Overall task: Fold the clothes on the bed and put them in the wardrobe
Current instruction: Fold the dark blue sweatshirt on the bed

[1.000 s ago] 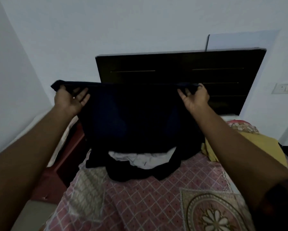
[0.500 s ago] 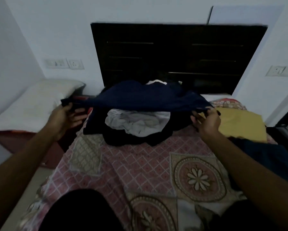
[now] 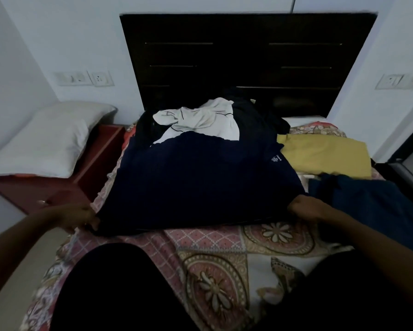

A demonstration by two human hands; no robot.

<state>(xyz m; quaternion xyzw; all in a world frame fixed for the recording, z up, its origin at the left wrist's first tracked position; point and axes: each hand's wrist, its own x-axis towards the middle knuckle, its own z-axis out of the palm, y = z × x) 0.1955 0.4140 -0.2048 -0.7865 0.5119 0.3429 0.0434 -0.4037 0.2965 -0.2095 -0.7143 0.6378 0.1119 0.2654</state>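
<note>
Two dark-clad legs nearest, at the bottom edge, kneeling or resting on a patterned bedsheet of pink lattice and round floral medallions. Just beyond, both bare forearms reaching forward to one navy garment, spread wide across the middle of the bed with its near hem lying on the sheet. Left hand at the garment's near left corner, close to the bed's left edge, thumb and fingers pinching the cloth there. Right hand at the near right corner, touching the cloth, knuckles up, fingertips tucked out of sight under the hem; pinching or lying flat, impossible to tell. Small pale print near the garment's right edge, too small to read. Right of that hand, a lighter blue garment on the sheet, just beside the navy one. Farther back on the right, a flat yellow garment, touching the blue one's far edge. Farther still, the navy garment's far part draped up over a heap of dark clothes, with a crumpled white garment on top of the heap, close to the headboard. Off the bed to the left, a red-brown bedside unit with a white pillow lying across its top. Farthest of all, a tall dark headboard against a pale wall, with one switch plate on the wall to its left and another to its right.
</note>
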